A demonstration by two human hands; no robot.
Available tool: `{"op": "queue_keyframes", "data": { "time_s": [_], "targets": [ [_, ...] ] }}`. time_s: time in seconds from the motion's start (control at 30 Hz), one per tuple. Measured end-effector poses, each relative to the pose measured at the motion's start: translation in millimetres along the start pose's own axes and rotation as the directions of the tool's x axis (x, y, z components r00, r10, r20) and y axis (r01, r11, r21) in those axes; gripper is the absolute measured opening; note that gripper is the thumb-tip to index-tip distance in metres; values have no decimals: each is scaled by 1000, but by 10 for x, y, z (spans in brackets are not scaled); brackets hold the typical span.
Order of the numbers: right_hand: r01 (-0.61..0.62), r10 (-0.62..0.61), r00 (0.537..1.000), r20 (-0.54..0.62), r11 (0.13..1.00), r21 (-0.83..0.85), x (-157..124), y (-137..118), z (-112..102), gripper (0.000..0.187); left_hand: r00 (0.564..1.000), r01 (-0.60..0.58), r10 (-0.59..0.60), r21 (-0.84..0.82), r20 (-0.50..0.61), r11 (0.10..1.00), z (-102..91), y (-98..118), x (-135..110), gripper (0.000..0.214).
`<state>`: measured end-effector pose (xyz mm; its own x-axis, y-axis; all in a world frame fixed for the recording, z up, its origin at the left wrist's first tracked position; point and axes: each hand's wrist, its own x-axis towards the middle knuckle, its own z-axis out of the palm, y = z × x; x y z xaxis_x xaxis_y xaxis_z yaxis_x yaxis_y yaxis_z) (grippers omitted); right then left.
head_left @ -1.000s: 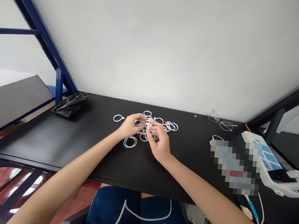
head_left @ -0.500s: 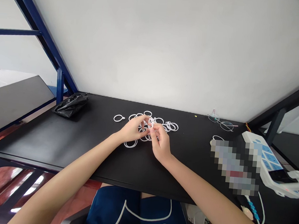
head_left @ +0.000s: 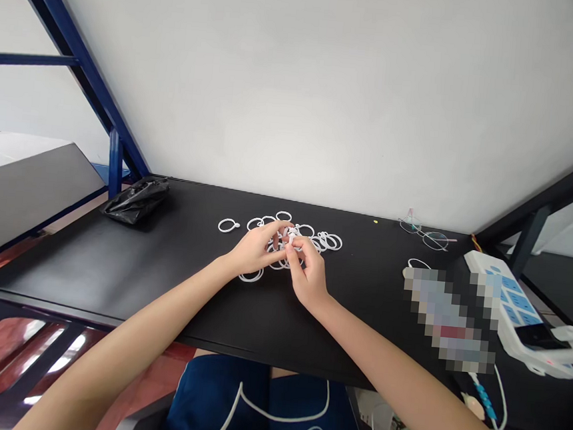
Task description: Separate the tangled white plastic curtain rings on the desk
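Several thin white rings, each with a small knob like a curtain ring, lie in a loose heap on the black desk (head_left: pixel 170 285). One lone ring (head_left: pixel 226 226) is set apart at the left, and a pair (head_left: pixel 251 276) sits at the near edge of the heap. Above the middle, my right hand (head_left: pixel 307 267) pinches a small white ring (head_left: pixel 291 237) between thumb and fingertips. My left hand (head_left: pixel 258 247) curls in from the other side, its fingertips closed at the same ring. The fingers hide much of that ring and part of the heap.
A crumpled black plastic bag (head_left: pixel 137 200) lies at the far left. Glasses (head_left: pixel 422 233) rest at the back right. A blurred-out phone-like object (head_left: pixel 448 319) and a white power strip (head_left: pixel 519 309) with cables occupy the right side. A white wall (head_left: pixel 297 95) rises behind.
My left thumb has shifted toward the right fingertips, nearer the held ring. My right hand has barely moved, and the heap stays the same.
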<state>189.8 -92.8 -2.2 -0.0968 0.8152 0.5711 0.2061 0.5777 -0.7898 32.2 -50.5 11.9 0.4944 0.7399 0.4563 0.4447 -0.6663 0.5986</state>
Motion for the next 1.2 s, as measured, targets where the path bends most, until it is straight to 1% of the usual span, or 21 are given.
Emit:
{"op": "queue_keyframes", "data": {
  "time_s": [0.1, 0.17, 0.27, 0.33, 0.5, 0.57, 0.6, 0.67, 0.77, 0.83, 0.93, 1.07, 1.13, 1.2],
  "targets": [
    [-37, 37, 999, -16, 999, 19, -3, 9, 0, 10, 1000, 0, 0, 11, -4, 1000, -6, 2, 1, 42],
    [-65, 67, 997, -44, 997, 40, -7, 20, -1, 10, 1000, -4, 4, 21, -26, 1000, -20, 11, 3, 41],
    [-86, 91, 991, -94, 995, 57, -8, 41, -3, 25, 998, 6, -4, 34, -70, 999, -46, 23, 11, 39],
    [-82, 86, 991, -104, 996, 45, -4, 56, -5, 28, 996, 15, -12, 34, -83, 999, -60, 26, 17, 38],
    [-86, 87, 991, -100, 996, 15, 18, 86, -12, 19, 996, 13, -12, 13, -88, 1000, -70, 38, 23, 38],
    [-99, 101, 990, -100, 995, 26, 25, 95, -23, 18, 995, 22, -26, -35, -93, 999, -72, 50, 25, 40],
    [-100, 102, 990, -98, 995, 31, 27, 99, -29, 17, 995, 38, -45, -87, -88, 995, -73, 54, 28, 40],
    [-87, 89, 991, -101, 996, 26, 30, 102, -45, 16, 993, 97, -111, -254, -39, 962, -77, 57, 36, 39],
    [-38, 36, 993, -113, 999, -15, 30, 98, -64, 13, 974, 227, -201, -517, 107, 825, -84, 44, 53, 37],
    [-2, -2, 994, -112, 999, -37, 25, 92, -70, 12, 961, 277, -223, -609, 164, 743, -90, 36, 63, 36],
    [48, -54, 991, -119, 997, -53, 16, 81, -65, 11, 951, 308, -224, -671, 212, 675, -111, 48, 71, 35],
    [128, -138, 985, -105, 987, -94, 0, 57, -46, 9, 935, 349, -171, -719, 311, 601, -154, 91, 67, 35],
    [138, -146, 985, -90, 986, -90, -7, 49, -38, 9, 929, 359, -157, -716, 334, 599, -168, 106, 61, 37],
    [130, -136, 987, -89, 989, -64, -12, 49, -33, 9, 932, 350, -156, -696, 328, 627, -164, 115, 56, 38]
  ]
}}
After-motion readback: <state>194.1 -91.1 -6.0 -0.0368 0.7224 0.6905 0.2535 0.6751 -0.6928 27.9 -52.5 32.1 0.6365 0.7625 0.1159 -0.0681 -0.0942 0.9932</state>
